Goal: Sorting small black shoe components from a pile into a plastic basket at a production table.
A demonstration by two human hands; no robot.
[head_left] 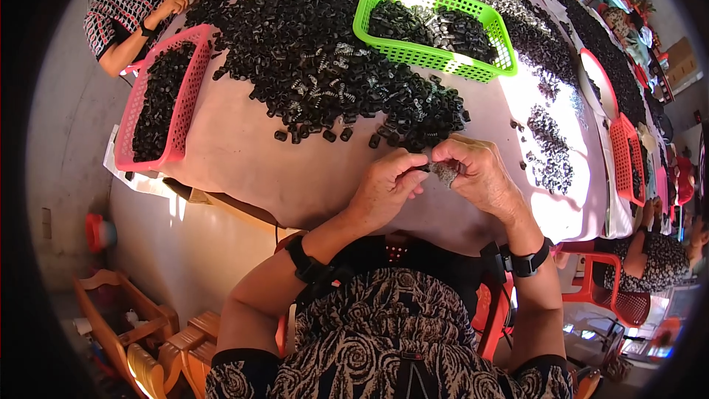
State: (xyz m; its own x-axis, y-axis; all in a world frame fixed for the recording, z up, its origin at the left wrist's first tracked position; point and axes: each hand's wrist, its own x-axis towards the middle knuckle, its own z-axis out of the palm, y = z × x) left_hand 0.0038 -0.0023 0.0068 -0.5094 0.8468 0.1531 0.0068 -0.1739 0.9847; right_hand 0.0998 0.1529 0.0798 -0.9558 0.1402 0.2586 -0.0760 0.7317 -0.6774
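Both hands meet just above the near side of the table. My left hand [385, 191] is closed in a pinch on a small black plastic piece [424, 168]. Close beside it, my right hand [481, 179] is curled round a grey clump of what look like small metal springs [444, 173]. The fingertips nearly touch, and they hide most of the black piece. Right behind the hands lies a wide heap of small black plastic pieces [310, 66], with shiny springs [325, 94] scattered over it.
A green basket [436, 60] with black pieces stands at the back. A pink basket [190, 103], also filled, sits at the left edge near a seated person [133, 11]. A smaller pile [548, 151] lies in sunlight at right. Red baskets [625, 159] and other people are farther right.
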